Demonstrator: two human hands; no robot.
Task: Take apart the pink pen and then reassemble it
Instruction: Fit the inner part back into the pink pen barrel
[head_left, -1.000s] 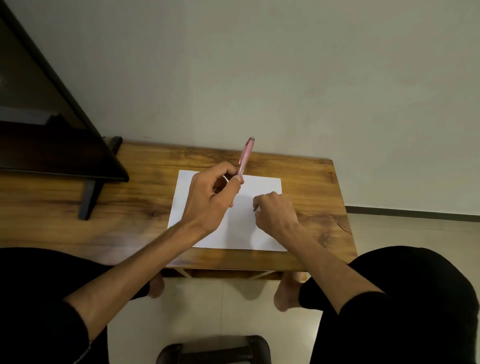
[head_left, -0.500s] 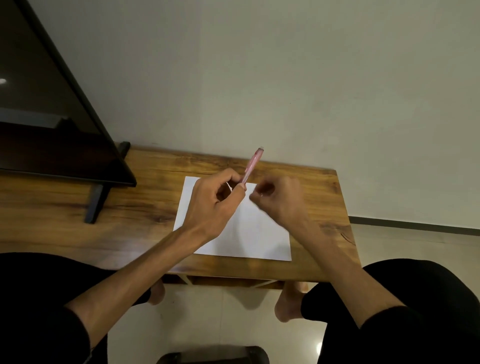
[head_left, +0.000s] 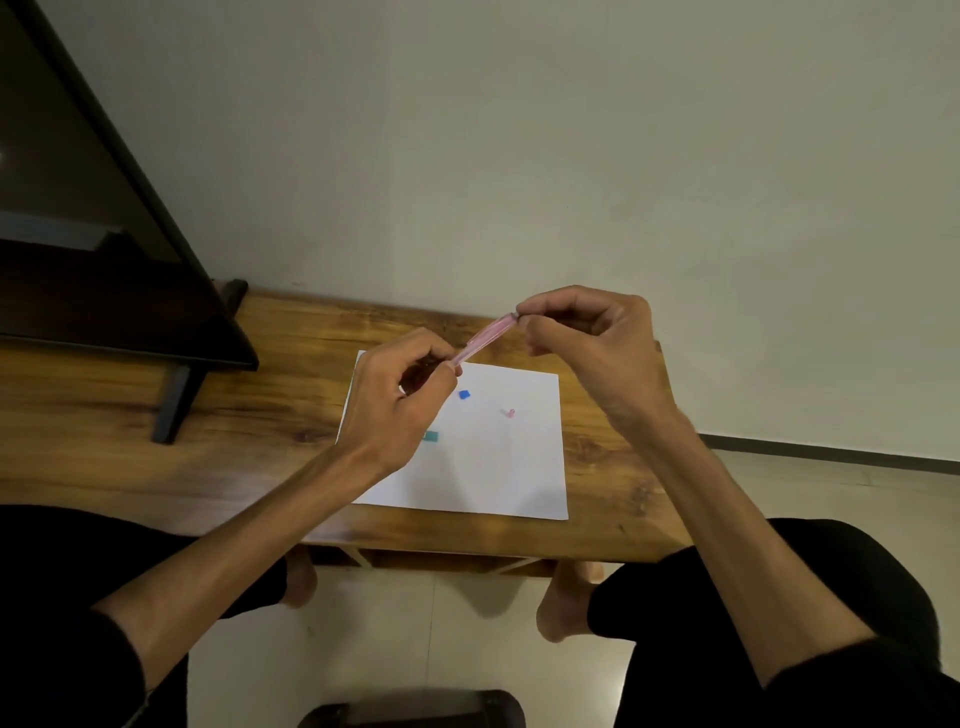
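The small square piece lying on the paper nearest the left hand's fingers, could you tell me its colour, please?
Blue, seen in the head view.

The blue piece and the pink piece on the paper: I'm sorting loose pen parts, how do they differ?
The blue piece is blocky and vivid; the pink piece is pale, thinner and irregular. The blue piece lies close to the left hand; the pink piece lies farther right. Both rest loose on the white paper, untouched.

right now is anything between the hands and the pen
No. Both hands already hold the pen in the air above the paper: the left hand pinches its lower end, the right hand its upper end. The small loose pieces lie on the paper below, clear of it.
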